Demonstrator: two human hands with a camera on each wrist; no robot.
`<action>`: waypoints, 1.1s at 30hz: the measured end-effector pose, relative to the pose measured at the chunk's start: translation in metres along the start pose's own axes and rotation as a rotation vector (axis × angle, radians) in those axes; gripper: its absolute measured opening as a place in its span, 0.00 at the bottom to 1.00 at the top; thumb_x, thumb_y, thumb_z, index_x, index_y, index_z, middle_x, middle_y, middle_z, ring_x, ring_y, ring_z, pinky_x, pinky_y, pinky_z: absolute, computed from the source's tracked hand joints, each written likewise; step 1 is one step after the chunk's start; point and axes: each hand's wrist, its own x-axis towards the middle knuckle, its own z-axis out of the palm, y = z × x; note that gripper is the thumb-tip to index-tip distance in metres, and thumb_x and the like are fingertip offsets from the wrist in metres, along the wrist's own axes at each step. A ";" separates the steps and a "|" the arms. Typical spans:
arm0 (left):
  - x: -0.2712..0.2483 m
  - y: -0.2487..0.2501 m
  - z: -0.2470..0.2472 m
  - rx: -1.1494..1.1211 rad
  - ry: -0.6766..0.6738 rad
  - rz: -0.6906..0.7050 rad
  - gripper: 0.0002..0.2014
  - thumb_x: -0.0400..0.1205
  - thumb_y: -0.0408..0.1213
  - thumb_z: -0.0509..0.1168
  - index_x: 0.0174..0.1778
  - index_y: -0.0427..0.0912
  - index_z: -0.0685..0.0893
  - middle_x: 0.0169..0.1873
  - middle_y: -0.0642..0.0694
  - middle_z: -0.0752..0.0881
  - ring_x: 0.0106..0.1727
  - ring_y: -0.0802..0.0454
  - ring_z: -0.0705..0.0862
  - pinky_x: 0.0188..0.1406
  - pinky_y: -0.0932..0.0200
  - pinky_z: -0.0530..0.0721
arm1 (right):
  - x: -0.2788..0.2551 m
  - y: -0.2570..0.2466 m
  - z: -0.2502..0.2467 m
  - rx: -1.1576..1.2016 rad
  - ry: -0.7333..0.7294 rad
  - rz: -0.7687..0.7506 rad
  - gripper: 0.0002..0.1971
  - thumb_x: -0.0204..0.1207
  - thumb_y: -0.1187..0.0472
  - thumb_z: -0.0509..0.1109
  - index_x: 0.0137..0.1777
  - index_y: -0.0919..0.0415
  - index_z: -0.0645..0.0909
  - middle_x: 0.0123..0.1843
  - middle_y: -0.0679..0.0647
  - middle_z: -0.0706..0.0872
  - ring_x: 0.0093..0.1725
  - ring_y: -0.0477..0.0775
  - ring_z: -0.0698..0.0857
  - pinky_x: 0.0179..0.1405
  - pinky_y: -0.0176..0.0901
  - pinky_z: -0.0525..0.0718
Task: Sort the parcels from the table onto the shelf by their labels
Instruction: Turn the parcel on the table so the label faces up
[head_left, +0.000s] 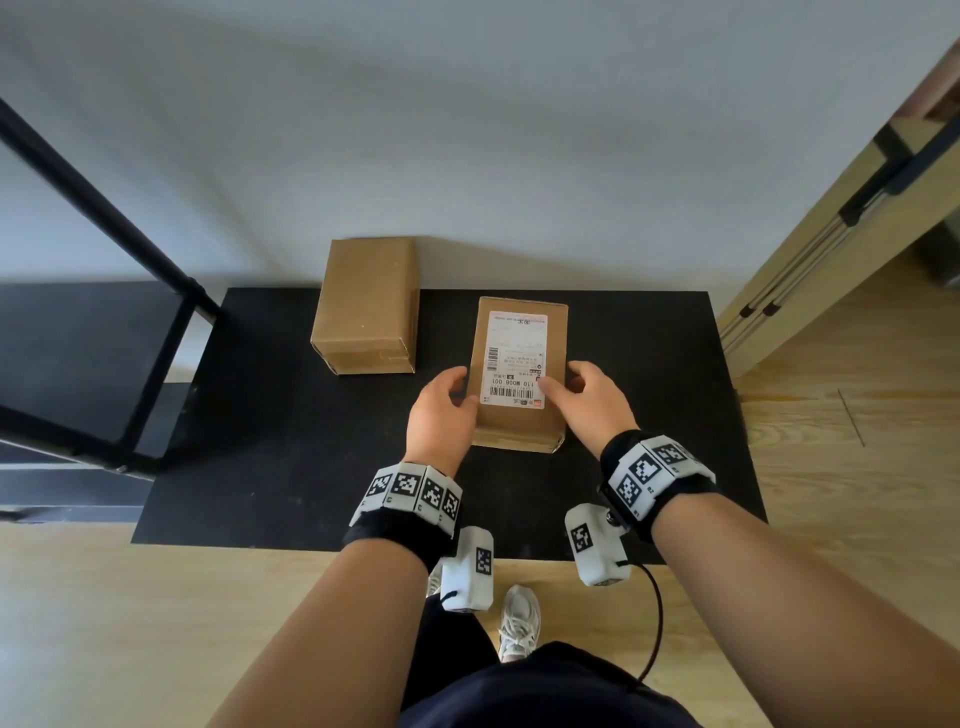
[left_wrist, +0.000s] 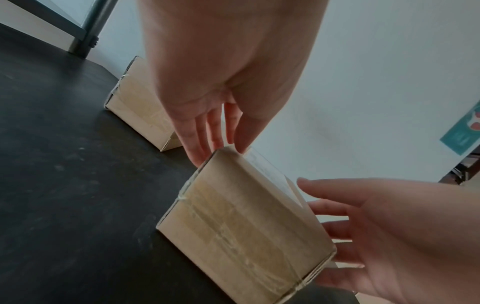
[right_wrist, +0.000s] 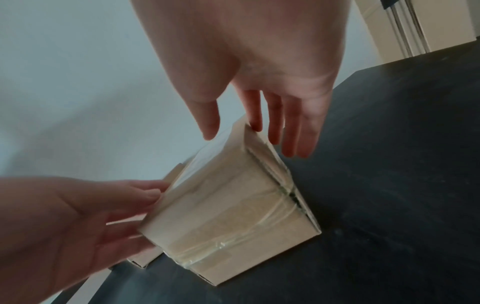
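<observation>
A brown parcel with a white shipping label (head_left: 519, 353) lies flat on the black table (head_left: 291, 441), label up. My left hand (head_left: 457, 389) touches its left side, thumb at the top edge and fingers straight down the side (left_wrist: 218, 148). My right hand (head_left: 563, 387) is at the right side, thumb on the label's corner; in the right wrist view its straight fingers (right_wrist: 293, 139) hang beside the box wall. The parcel's taped near end (left_wrist: 241, 236) (right_wrist: 233, 216) faces me. A second plain brown parcel (head_left: 366, 306) (left_wrist: 137, 111) stands at the back left, with no label showing.
A black metal shelf frame (head_left: 104, 218) with a dark shelf board (head_left: 78, 353) stands to the left of the table. A grey wall runs behind. A light wooden panel with a black fitting (head_left: 831, 218) rises at the right, over a wooden floor (head_left: 831, 415).
</observation>
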 end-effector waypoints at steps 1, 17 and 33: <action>0.000 0.001 0.001 -0.007 -0.007 -0.003 0.23 0.86 0.35 0.64 0.79 0.44 0.75 0.70 0.46 0.83 0.68 0.50 0.83 0.59 0.60 0.80 | 0.001 0.002 0.002 -0.012 -0.017 0.007 0.33 0.77 0.45 0.72 0.79 0.58 0.69 0.72 0.54 0.81 0.65 0.54 0.83 0.55 0.44 0.82; 0.011 0.020 -0.012 0.254 0.099 0.147 0.28 0.83 0.28 0.61 0.81 0.45 0.71 0.80 0.47 0.70 0.82 0.46 0.65 0.73 0.58 0.67 | 0.026 -0.034 -0.003 -0.492 -0.310 -0.133 0.32 0.79 0.65 0.60 0.81 0.40 0.65 0.67 0.54 0.82 0.62 0.60 0.84 0.62 0.60 0.83; 0.010 0.007 -0.012 0.544 0.071 -0.110 0.31 0.81 0.59 0.64 0.77 0.46 0.77 0.70 0.42 0.78 0.72 0.41 0.73 0.68 0.45 0.75 | 0.016 -0.018 -0.009 -0.369 0.055 -0.132 0.31 0.81 0.57 0.67 0.83 0.54 0.63 0.80 0.60 0.68 0.78 0.63 0.71 0.71 0.58 0.76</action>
